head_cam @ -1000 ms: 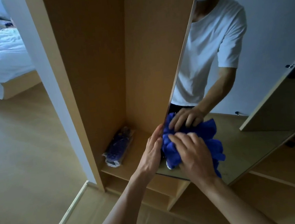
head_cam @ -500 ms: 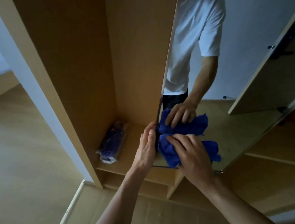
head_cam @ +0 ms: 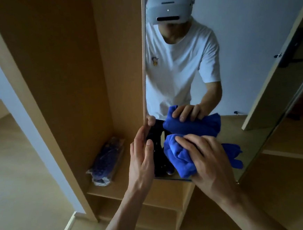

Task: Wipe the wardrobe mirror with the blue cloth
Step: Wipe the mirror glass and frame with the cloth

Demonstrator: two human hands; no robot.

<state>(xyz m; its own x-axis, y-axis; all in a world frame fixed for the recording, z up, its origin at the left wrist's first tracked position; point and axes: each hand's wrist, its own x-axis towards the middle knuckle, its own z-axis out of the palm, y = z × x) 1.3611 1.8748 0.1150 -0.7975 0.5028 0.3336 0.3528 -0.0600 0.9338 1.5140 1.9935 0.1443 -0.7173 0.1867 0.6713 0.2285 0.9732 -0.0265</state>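
Observation:
The wardrobe mirror (head_cam: 232,45) covers the inside of an open door and reflects a person in a white T-shirt. My right hand (head_cam: 205,157) grips the bunched blue cloth (head_cam: 177,158) and presses it against the glass near the mirror's lower left corner. My left hand (head_cam: 141,161) holds the mirror's left edge, thumb on the front and fingers behind it. The cloth's reflection sits just above the cloth.
The open wardrobe compartment (head_cam: 71,75) is on the left, with a clear plastic bag of something blue (head_cam: 106,162) on its bottom shelf (head_cam: 123,187). A white wall panel (head_cam: 20,116) and wooden floor (head_cam: 16,180) lie further left. A second wardrobe door (head_cam: 294,140) stands on the right.
The view has tilted up, so the reflection now shows the headset. The cloth has slid a little to the right, away from the mirror's left edge. My left hand stays on that edge.

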